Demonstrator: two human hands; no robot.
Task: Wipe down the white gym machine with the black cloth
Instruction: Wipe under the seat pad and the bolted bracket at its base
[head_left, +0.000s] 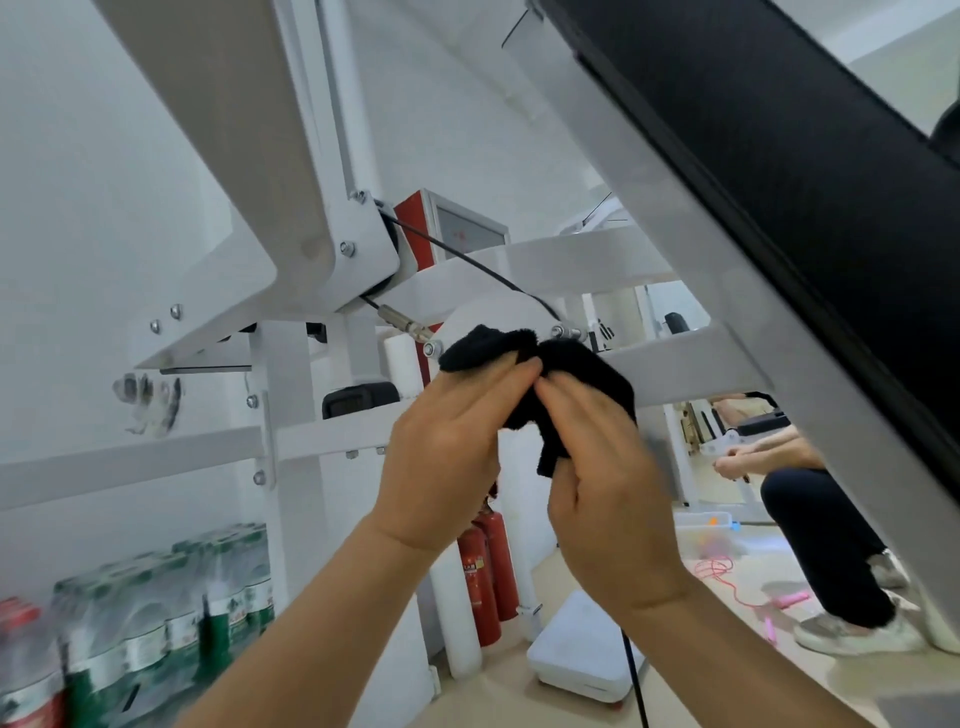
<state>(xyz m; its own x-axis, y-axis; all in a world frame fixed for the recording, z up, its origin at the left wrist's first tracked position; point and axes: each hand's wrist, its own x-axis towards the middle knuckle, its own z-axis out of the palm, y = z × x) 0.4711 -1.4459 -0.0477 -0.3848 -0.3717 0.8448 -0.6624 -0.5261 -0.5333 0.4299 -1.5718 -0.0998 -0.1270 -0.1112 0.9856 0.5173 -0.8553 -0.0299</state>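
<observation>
The black cloth (566, 374) is bunched up in the middle of the view, held by both hands in front of the white gym machine (249, 171). My left hand (447, 452) grips the cloth's left part with its fingers laid over it. My right hand (608, 467) holds the right part, with a flap hanging below its fingers. The fingertips of both hands meet over the cloth. Behind it are a white round pulley (498, 317), a black cable (467, 260) and a white crossbar (675, 364). A black pad (779, 156) slants across the upper right.
Packs of green-labelled water bottles (171, 613) stand at the lower left. Red fire extinguishers (485, 571) and a white box (582, 654) sit on the floor below my hands. Another person (815, 525) crouches at the right near a pink cord (727, 577).
</observation>
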